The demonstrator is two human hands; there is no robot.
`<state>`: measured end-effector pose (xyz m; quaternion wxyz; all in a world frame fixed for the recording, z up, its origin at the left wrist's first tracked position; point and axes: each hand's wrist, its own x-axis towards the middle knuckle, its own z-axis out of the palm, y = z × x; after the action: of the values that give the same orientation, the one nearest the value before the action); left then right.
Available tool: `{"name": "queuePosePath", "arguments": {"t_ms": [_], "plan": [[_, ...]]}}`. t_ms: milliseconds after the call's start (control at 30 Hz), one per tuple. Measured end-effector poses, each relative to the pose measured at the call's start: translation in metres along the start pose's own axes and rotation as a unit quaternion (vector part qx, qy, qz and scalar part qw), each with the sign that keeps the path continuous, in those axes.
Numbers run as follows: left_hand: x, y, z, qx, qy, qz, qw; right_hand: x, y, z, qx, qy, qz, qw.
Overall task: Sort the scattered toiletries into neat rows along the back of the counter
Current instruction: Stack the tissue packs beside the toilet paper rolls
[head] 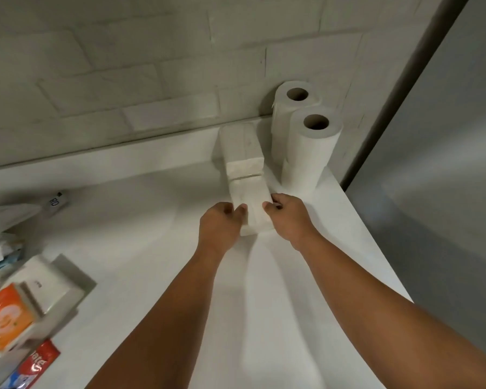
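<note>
Though cluttered, white counter (152, 220), brick wall (124, 66).

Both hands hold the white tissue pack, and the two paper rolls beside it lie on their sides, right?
Not quite: the head view shows the paper rolls standing upright, holes up. The left hand and right hand do hold the tissue pack.
</note>
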<state>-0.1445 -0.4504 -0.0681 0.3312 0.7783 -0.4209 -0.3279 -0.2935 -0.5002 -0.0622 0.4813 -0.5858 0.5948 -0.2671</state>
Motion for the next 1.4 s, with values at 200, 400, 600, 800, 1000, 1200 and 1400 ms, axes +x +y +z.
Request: {"name": "queuePosePath", "arguments": {"t_ms": [200, 400, 600, 800, 1000, 1200, 1400], "plan": [[0.016, 0.006, 0.002, -0.002, -0.025, 0.025, 0.999, 0.025, -0.013, -0.002, -0.004, -0.033, -0.003, 0.999], [0.032, 0.007, 0.001, -0.099, -0.086, 0.020, 0.991, 0.036, -0.020, -0.002, 0.044, -0.077, 0.010, 0.996], [0.038, 0.007, 0.004, -0.149, -0.104, 0.027, 0.983, 0.040, -0.019, -0.002, 0.057, -0.082, -0.002, 0.995], [0.040, 0.008, 0.004, -0.154, -0.109, 0.032, 0.982, 0.039, -0.019, -0.003, 0.061, -0.079, 0.001, 0.995], [0.039, 0.008, 0.002, -0.160, -0.112, 0.028, 0.980, 0.038, -0.022, -0.001, -0.007, -0.064, -0.011, 0.998], [0.024, 0.008, -0.016, -0.063, -0.045, 0.028, 0.997, 0.002, -0.034, 0.003, -0.085, 0.053, -0.082, 0.992], [-0.032, -0.004, -0.064, -0.097, 0.025, 0.109, 0.989, -0.054, -0.055, 0.033, -0.010, 0.083, -0.179, 0.980]]}}
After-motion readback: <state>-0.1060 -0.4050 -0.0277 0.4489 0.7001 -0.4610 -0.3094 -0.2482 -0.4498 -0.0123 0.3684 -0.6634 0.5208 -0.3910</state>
